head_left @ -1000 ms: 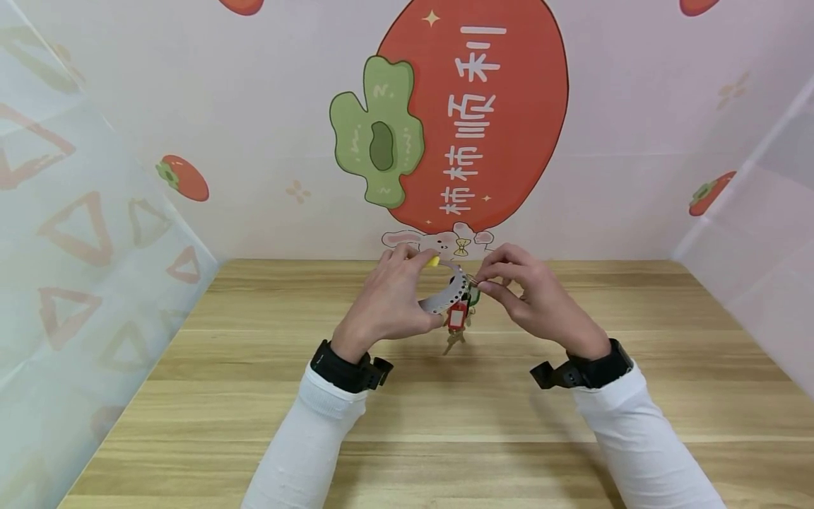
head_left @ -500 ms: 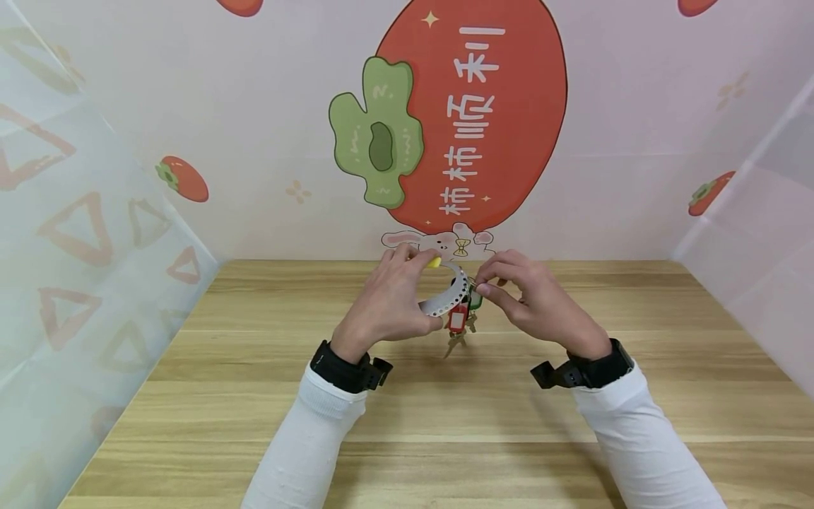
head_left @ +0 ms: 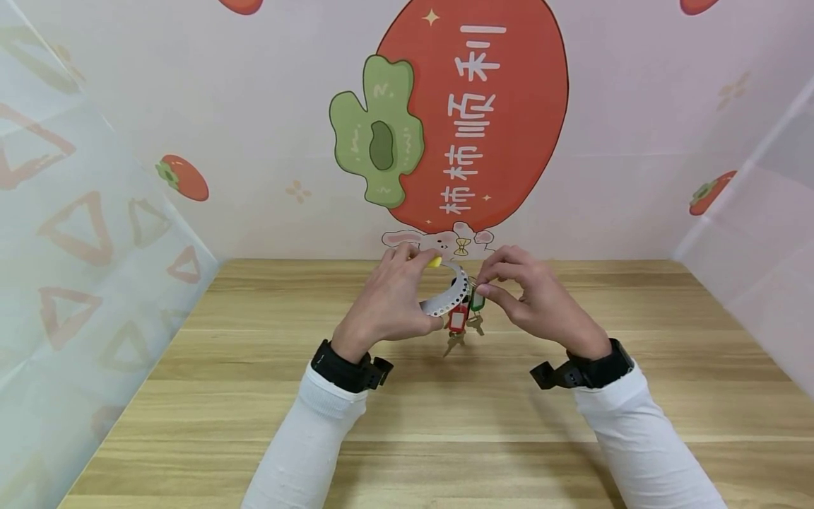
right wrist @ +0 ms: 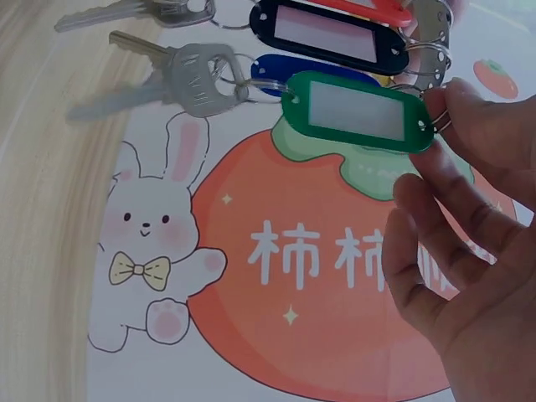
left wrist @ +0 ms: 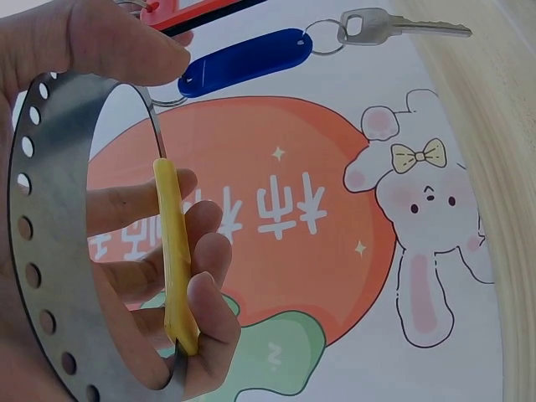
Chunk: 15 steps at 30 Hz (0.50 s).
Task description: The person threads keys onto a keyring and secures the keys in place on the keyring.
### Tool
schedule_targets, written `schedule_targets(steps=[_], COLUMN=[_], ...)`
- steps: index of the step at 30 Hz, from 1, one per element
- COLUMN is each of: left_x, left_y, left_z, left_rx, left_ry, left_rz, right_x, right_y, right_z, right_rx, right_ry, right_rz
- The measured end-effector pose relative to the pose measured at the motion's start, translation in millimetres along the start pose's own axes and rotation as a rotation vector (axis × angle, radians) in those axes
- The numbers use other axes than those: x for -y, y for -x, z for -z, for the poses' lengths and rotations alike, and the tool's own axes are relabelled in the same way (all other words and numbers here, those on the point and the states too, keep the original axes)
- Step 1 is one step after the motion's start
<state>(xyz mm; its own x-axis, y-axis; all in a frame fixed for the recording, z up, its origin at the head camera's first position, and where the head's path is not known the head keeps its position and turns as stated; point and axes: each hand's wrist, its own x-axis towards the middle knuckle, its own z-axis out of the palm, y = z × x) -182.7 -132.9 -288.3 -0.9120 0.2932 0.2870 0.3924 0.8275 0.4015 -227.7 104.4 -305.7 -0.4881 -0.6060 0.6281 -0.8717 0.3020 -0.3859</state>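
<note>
In the head view my left hand (head_left: pixel 391 300) grips a perforated metal hoop (head_left: pixel 439 305) above the table. Its yellow handle (left wrist: pixel 173 251) lies against the curled fingers in the left wrist view. Key tags hang from the hoop's holed edge: a red key tag (head_left: pixel 457 318), a blue key tag (left wrist: pixel 247 63) and a black key tag (right wrist: pixel 327 38). Thumb and finger of my right hand (head_left: pixel 537 302) pinch the small split ring of a green key tag (right wrist: pixel 356 113). A key (right wrist: pixel 201 79) dangles from that tag. Whether its ring passes through a hole, I cannot tell.
A wooden table (head_left: pixel 458 424) lies under both hands. Behind it stands a printed backdrop (head_left: pixel 273 106) with a large red persimmon and a rabbit. Pale patterned side sheets (head_left: pixel 83 247) flank the table.
The green key tag and its key have swung slightly down and to the right, further from the red tag. My left hand and the hoop stay nearly still.
</note>
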Motion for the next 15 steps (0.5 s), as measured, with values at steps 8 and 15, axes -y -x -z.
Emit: schedule_targets(steps=[8,15], left_x=[-0.4,-0.2], left_y=[0.2,-0.7], left_z=[-0.1,0.0], left_rx=[0.004,0.004], left_ry=[-0.011,-0.017], left_rz=[0.006,0.006], right_x=[1.1,2.5], right_y=[0.1,-0.6], right_z=[-0.5,0.2], right_rx=[-0.054,-0.03], right_ry=[0.018,0.014], right_rz=[0.028,0.012])
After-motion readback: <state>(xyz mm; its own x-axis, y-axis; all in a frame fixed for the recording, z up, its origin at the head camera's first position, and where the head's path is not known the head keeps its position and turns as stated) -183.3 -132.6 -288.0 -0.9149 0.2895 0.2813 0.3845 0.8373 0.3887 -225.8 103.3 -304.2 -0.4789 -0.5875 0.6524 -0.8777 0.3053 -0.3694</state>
